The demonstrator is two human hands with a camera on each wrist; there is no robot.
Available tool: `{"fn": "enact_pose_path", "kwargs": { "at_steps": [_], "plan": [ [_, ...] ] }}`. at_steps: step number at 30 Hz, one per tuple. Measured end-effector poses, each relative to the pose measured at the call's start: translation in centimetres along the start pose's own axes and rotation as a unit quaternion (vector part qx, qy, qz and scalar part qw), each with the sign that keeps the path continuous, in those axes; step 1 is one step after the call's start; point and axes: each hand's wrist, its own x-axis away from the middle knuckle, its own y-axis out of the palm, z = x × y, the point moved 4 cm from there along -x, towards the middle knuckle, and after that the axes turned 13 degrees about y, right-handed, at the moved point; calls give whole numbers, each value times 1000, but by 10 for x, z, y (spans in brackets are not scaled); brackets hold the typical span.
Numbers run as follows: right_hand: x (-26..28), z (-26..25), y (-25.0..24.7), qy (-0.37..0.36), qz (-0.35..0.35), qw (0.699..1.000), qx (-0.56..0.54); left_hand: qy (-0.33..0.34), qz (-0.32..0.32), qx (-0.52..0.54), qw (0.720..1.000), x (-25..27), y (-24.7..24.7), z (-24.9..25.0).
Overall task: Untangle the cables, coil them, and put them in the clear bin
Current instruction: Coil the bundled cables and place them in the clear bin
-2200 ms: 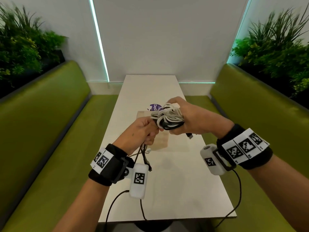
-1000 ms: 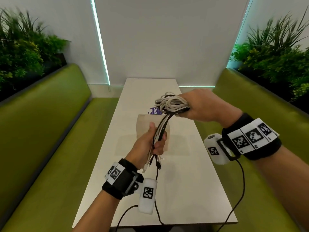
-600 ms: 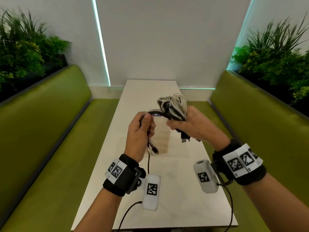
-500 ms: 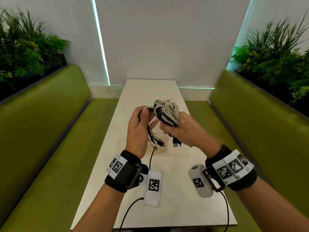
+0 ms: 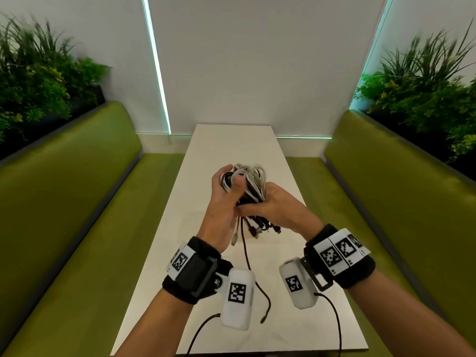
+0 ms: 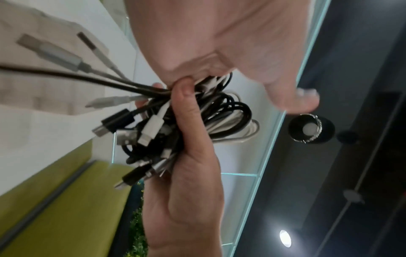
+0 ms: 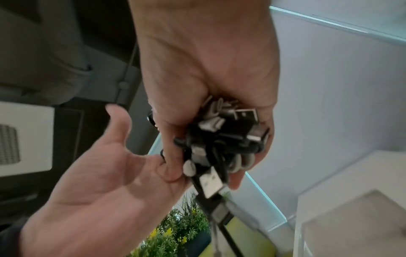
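Note:
A bundle of black and white cables point(image 5: 253, 182) is held in the air over the white table point(image 5: 231, 143). My right hand point(image 5: 268, 206) grips the bundle at its lower end, thumb across it point(image 6: 186, 111). My left hand point(image 5: 228, 177) wraps the coil's left side, fingers curled over the top and thumb stretched out. Several plug ends point(image 5: 257, 229) stick out below the hands, and one black cable point(image 5: 247, 261) hangs down toward the table. The clear bin point(image 7: 351, 222) stands on the table under the hands; in the head view they hide most of it.
Green padded benches point(image 5: 77, 202) run along both sides of the narrow table. Plants point(image 5: 425, 81) stand behind each backrest. A white wall closes off the far end. Black leads from the wrist cameras trail over the table's near edge point(image 5: 257, 353).
My hands have come together and lower. The left hand let go of the cable tails and moved onto the coil. The tails now hang below the right hand's grip.

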Motion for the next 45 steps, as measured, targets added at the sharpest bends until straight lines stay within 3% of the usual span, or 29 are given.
{"fn": "enact_pose_path", "kwargs": {
  "at_steps": [4, 7, 15, 21, 24, 29, 32, 35, 40, 45],
  "plan": [
    [1, 2, 13, 4, 0, 1000, -14, 14, 33, -153, 988, -8, -2, 6],
    [2, 2, 17, 14, -2, 1000, -1, 20, 38, -149, 988, -13, -7, 9],
    [6, 9, 21, 56, -56, 991, -108, 89, 6, -182, 979, -6, 1, 13],
    [9, 6, 22, 31, -63, 988, -136, 109, -14, -184, 977, -5, 8, 19],
    [7, 8, 11, 21, -30, 989, -140, 74, -73, -208, 972, -8, 1, 13],
    [6, 6, -22, 4, 54, 981, -187, -49, -198, -208, 957, 13, -21, -25],
    [6, -5, -44, -6, 97, 982, -160, -55, -246, -202, 946, 28, -15, -35],
    [11, -11, -56, -3, 93, 990, -102, -18, -212, -224, 951, 22, -18, -24],
    [17, -12, -78, 7, 110, 994, -29, 24, -223, -271, 936, 11, -28, -8],
    [14, -3, -54, 36, 55, 997, 31, 126, -127, -233, 956, -1, -8, 14]
  ]
}}
